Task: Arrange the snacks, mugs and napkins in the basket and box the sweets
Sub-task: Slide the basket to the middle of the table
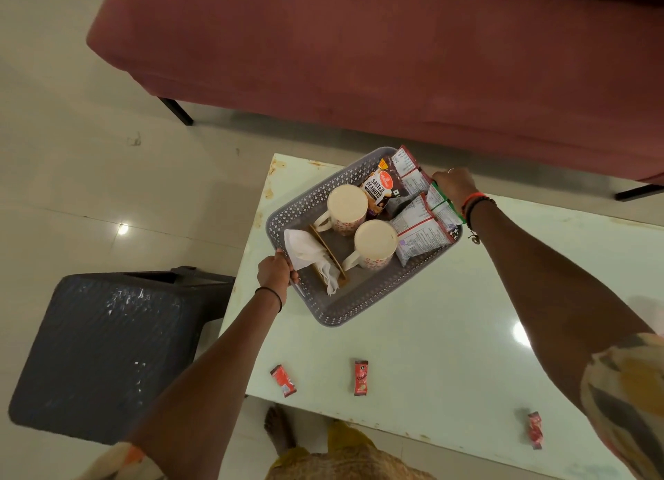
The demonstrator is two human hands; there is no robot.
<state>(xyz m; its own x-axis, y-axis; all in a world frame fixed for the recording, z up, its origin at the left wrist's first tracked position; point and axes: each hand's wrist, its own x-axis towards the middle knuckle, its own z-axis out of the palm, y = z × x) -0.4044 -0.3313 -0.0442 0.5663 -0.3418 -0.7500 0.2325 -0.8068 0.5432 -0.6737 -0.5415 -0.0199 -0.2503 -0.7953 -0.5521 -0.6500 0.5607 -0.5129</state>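
Note:
A grey perforated basket sits on the pale table. Inside it stand two cream mugs, a wooden holder with white napkins, a salted peanuts packet and several more snack packets. My left hand grips the basket's near-left rim. Curled over the far-right rim by the snack packets, my right hand holds the other side. Three red sweets lie loose on the table near me. No sweet box is in view.
A dark grey plastic stool stands left of the table. A maroon sofa runs along the far side, its black legs on the pale tiled floor. My bare foot shows below the table's near edge.

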